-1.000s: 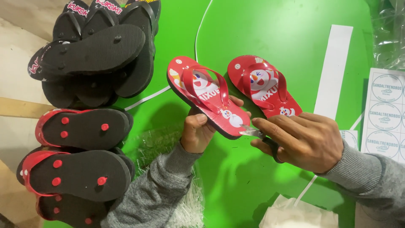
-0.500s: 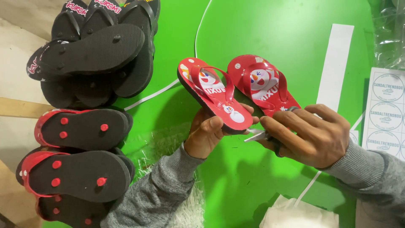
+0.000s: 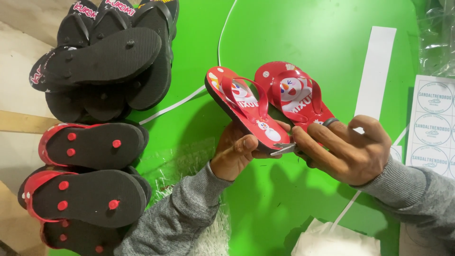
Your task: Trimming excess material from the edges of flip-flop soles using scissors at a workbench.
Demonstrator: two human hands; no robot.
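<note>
Left hand (image 3: 239, 150) grips small red cartoon-print rubber flip-flop pair (image 3: 265, 104) by heels; right hand (image 3: 348, 149) pinches clear tag (image 3: 284, 149) there.

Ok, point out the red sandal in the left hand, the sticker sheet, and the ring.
red sandal (image 3: 246, 110), head view, on its printed footbed below the straps.
sticker sheet (image 3: 432, 124), head view, on a round label.
ring (image 3: 330, 122), head view, on the dark band around a right-hand finger.
</note>
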